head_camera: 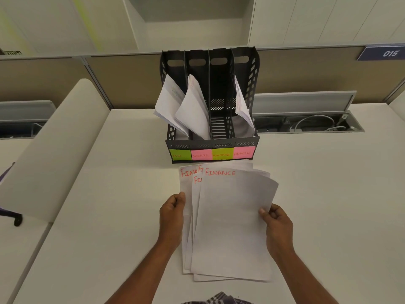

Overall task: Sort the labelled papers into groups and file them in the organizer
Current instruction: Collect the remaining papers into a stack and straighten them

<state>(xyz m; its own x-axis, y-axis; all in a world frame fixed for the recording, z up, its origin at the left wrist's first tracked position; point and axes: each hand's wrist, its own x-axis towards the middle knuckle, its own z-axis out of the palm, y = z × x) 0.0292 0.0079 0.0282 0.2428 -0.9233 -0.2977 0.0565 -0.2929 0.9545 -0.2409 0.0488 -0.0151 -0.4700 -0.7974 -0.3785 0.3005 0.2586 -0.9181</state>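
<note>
A black four-slot organizer point(245, 143) stands on the desk, its front tagged HR, SPORTS, FINANCE and ADMIN on sticky notes. White sheets lean out of the HR slot point(167, 102), the SPORTS slot point(194, 108) and the ADMIN slot point(242, 106); the FINANCE slot point(219, 126) holds nothing. Just in front of it I hold a fanned stack of papers marked FINANCE in red point(230, 216). My left hand point(172, 216) grips the stack's left edge. My right hand point(277, 224) pinches its right edge.
The white desk point(114, 194) runs left to a curved divider panel point(54, 150). Behind the organizer is a tan partition wall point(306, 71), with an open cable tray point(306, 123) at the right holding cords. A chair wheel point(17, 220) shows at far left.
</note>
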